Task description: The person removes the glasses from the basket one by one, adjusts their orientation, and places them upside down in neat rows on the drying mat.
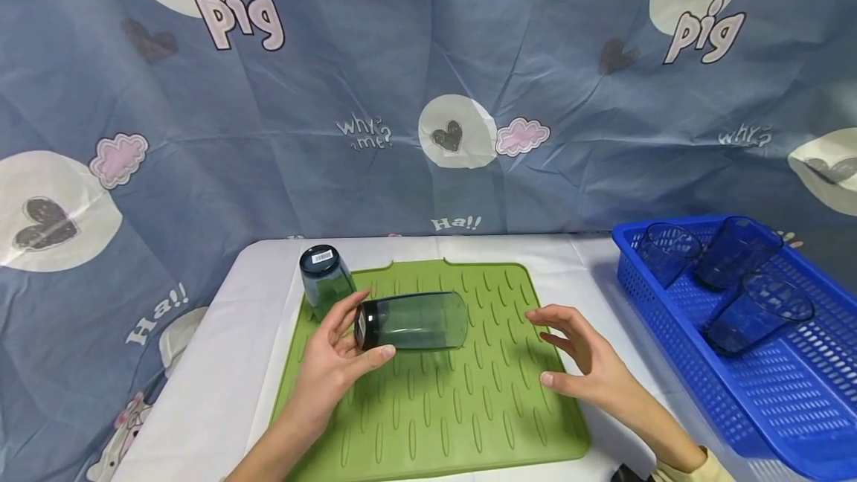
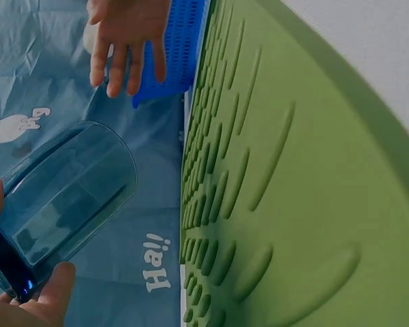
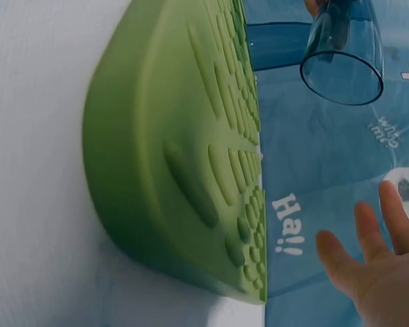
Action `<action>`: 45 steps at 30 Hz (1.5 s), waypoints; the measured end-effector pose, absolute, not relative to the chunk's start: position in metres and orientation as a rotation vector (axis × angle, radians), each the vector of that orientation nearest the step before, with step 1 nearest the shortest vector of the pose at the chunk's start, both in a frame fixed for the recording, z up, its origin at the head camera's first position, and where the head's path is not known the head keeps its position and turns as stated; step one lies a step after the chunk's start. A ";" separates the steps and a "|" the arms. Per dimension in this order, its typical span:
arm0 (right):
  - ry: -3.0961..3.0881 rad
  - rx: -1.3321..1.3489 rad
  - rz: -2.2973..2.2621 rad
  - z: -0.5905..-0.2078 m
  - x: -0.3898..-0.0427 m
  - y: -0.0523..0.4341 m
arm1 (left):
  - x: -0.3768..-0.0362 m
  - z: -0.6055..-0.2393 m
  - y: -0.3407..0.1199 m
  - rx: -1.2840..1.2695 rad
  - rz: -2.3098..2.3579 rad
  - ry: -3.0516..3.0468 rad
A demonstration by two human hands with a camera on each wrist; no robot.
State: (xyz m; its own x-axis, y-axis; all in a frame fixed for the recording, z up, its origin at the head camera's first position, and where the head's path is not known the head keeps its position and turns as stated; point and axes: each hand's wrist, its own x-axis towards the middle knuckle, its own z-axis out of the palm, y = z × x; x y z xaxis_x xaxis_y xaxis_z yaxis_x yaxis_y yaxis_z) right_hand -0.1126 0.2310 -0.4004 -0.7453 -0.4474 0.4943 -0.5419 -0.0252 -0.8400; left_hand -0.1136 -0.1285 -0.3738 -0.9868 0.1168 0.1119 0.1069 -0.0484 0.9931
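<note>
My left hand (image 1: 335, 355) grips a dark blue-green drinking glass (image 1: 418, 320) by its thick base. The glass lies sideways above the green ridged mat (image 1: 469, 415), its mouth pointing right. In the left wrist view the held glass (image 2: 68, 194) is well off the mat, thumb and fingers around its base. Right of it, my right hand (image 1: 582, 355) holds nothing, its fingers spread and gently bent over the mat's right edge. Behind my left hand a second glass (image 1: 326, 281) stands upside down on the mat's back left, a white label on its base.
A blue plastic basket (image 1: 683, 341) stands at the right with several glasses in it, including a front glass (image 1: 756, 318). White cloth (image 1: 194, 393) covers the table under the mat. A blue printed curtain (image 1: 375, 192) hangs behind the table.
</note>
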 end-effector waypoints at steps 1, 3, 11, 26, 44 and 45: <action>-2.136 1.096 1.911 -0.400 -0.113 0.232 | -0.114 -0.373 -0.129 0.245 2.256 2.160; -2.110 1.120 1.940 -0.400 -0.114 0.234 | -0.114 -0.372 -0.131 0.235 2.258 2.152; -2.078 1.106 2.021 -0.398 -0.120 0.245 | -0.116 -0.367 -0.137 0.123 2.200 2.223; -2.155 1.066 1.951 -0.403 -0.124 0.249 | -0.121 -0.359 -0.153 0.172 2.076 2.388; -2.230 0.988 1.951 -0.406 -0.126 0.253 | -0.138 -0.351 -0.150 0.520 1.900 2.515; -2.238 0.982 1.952 -0.406 -0.125 0.253 | -0.140 -0.350 -0.149 0.538 1.879 2.531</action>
State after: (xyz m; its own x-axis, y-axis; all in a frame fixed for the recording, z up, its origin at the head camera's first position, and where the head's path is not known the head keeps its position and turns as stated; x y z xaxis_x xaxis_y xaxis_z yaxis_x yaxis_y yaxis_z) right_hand -0.1254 0.2526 -0.4063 -0.8029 -0.4406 0.4014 -0.4576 0.0240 -0.8889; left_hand -0.1399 -0.1493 -0.3502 -0.9418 0.2334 0.2421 0.2993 0.2535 0.9199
